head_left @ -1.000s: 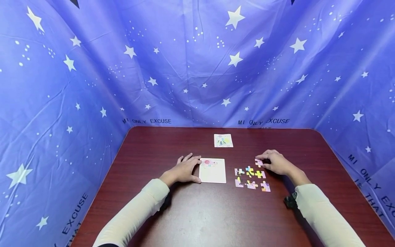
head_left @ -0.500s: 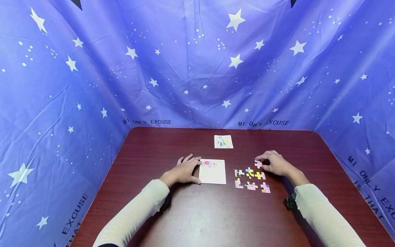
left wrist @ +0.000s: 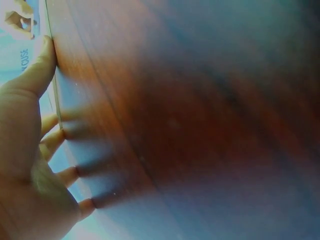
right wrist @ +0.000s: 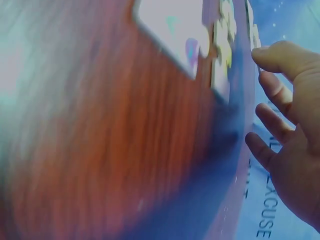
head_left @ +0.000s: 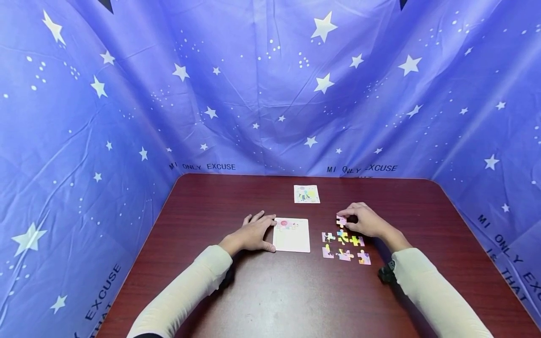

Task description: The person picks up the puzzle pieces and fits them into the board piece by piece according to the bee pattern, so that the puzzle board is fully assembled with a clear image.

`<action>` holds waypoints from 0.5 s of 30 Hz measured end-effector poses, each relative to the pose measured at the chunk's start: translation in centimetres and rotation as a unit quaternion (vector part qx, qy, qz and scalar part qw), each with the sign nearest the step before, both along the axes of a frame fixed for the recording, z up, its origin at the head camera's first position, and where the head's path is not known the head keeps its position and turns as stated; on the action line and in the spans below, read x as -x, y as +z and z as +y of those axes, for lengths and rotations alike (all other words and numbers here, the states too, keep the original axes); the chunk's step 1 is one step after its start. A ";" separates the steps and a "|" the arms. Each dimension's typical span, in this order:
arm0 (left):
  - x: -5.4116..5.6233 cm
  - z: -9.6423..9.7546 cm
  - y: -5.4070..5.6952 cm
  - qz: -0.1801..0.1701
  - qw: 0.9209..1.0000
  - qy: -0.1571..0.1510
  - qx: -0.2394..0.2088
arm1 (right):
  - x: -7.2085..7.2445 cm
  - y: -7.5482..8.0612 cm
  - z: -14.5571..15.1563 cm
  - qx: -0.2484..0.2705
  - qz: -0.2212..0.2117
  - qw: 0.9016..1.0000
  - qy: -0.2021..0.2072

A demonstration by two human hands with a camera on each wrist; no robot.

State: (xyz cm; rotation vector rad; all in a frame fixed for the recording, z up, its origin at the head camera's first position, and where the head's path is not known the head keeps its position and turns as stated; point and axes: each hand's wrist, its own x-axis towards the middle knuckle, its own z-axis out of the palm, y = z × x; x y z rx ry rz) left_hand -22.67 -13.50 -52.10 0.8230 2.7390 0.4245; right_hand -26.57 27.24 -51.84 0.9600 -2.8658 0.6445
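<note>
A white square puzzle board (head_left: 292,240) lies mid-table, with a few joined pink puzzle pieces along its upper left. My left hand (head_left: 253,233) rests at the board's left edge with its fingers spread; in the left wrist view the thumb (left wrist: 46,60) and fingertips touch that edge and the table. Off to the right, my right hand (head_left: 367,221) pinches a pink jigsaw piece (head_left: 341,220) between thumb and fingers, just beyond the loose pieces. In the right wrist view the other fingers (right wrist: 274,122) stand apart, and the held piece is mostly hidden.
Several loose jigsaw pieces (head_left: 344,254) lie in two rough rows between the board and my right hand. A small picture card (head_left: 306,194) sits behind the board. Starry blue cloth (head_left: 262,94) hangs around the dark red table (head_left: 270,295).
My right hand has moved left with the pink jigsaw piece, towards the board. The left hand keeps its place at the board's edge.
</note>
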 end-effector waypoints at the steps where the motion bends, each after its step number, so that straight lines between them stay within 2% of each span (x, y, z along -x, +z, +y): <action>1: 0.0 0.0 0.0 -0.001 1.000 0.000 -0.002 | 0.1 0.0 -0.3 0.002 -0.001 1.000 0.003; 15: -0.1 0.0 0.0 0.002 1.000 0.002 -0.005 | 0.8 0.6 -5.5 0.025 -0.020 0.999 0.035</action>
